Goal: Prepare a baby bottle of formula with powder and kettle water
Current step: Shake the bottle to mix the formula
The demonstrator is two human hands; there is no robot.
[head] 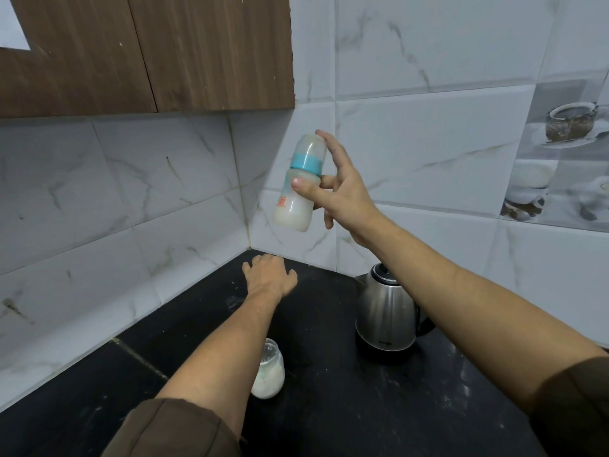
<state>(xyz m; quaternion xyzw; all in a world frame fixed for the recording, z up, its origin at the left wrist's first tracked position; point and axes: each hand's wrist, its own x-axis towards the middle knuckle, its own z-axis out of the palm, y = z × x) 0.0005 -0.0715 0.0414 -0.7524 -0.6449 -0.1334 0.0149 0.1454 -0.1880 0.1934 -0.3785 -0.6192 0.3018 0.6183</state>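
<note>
My right hand [339, 189] holds a baby bottle [298, 189] up in the air in front of the tiled corner. The bottle has a blue collar and a cloudy cap; it is tilted a little and holds white milky liquid. My index finger rests on the cap's top and my thumb presses the body. My left hand [270, 275] lies flat on the black counter [329, 407] below, fingers spread, holding nothing. A steel kettle [385, 315] stands on its base to the right. A small glass jar of white powder [268, 371] stands open beside my left forearm.
White marble-look tiles cover both walls meeting in the corner. A brown wooden cabinet [148, 51] hangs overhead at the upper left. A picture tile [560, 153] with cups is on the right wall.
</note>
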